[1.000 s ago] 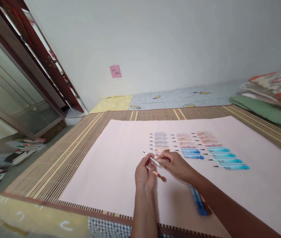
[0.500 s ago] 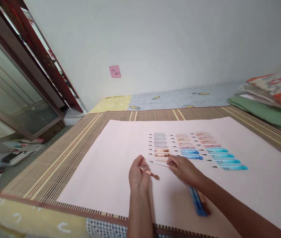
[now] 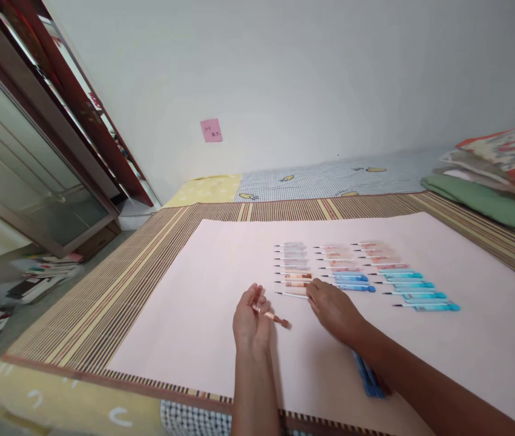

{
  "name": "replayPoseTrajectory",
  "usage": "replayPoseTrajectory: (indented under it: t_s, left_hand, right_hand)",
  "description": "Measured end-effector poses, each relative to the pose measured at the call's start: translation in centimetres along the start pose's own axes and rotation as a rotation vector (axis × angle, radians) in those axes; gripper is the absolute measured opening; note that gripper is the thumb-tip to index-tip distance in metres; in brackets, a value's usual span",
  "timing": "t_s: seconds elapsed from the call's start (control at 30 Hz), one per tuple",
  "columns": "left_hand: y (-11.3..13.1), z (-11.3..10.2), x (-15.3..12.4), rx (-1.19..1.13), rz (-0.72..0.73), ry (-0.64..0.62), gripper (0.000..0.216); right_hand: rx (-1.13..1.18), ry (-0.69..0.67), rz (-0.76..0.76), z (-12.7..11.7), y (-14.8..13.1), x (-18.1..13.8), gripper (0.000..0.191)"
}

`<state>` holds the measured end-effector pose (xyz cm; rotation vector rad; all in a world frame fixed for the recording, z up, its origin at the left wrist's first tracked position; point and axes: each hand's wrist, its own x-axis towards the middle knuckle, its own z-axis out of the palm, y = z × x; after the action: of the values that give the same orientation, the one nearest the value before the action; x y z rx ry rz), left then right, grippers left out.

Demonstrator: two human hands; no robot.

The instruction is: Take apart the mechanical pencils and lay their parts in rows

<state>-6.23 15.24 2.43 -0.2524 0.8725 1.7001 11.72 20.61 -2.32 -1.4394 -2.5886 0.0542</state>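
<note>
Holding orange pen (image 3: 272, 317) crosswise, left hand (image 3: 249, 321); cap end rightward.

The right hand (image 3: 335, 310) covers the back end of the pen (image 3: 291, 295) it touches, and the forearm hides most of the blue pens (image 3: 368, 381) lying under it. Writing on the pink note (image 3: 210, 130) is too small to read, and the pillows (image 3: 502, 181) run off the right edge.

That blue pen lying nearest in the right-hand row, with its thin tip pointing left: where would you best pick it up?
Pinch the blue pen across its thick blue barrel, coming from above. It lies flat on the pink sheet, so only the top and sides are free. The thin dark tip on its left looks too slim to hold. Its near side is open; another pen lies close behind it.
</note>
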Motion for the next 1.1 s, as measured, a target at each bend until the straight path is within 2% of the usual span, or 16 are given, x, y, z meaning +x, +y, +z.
replayPoseTrajectory:
  t_s: [0.3,0.43,0.6,0.73,1.1]
  left_hand:
    - [-0.4,0.0,0.1,0.007,0.002,-0.021,0.012]
    - [-0.6,-0.1,0.3,0.006,0.007,-0.019,0.010]
    - [-0.5,-0.2,0.3,-0.012,-0.014,-0.045,0.011]
    - [-0.4,-0.1,0.1,-0.057,0.009,-0.034,0.015]
    - [-0.4,-0.1,0.4,-0.081,-0.037,-0.066,0.018]
  right_hand:
    - [-0.029,0.024,0.037,0.0,-0.2,0.8,0.019]
    - [0.077,0.031,0.078,-0.4,-0.2,0.9,0.016]
    - [0.194,0.061,0.190,-1.7,1.1,0.1,0.018]
    - [0.145,-0.008,0.222,-2.0,1.8,-0.5,0.016]
    - [-0.069,-0.071,0.153,-0.9,0.0,0.5,0.016]
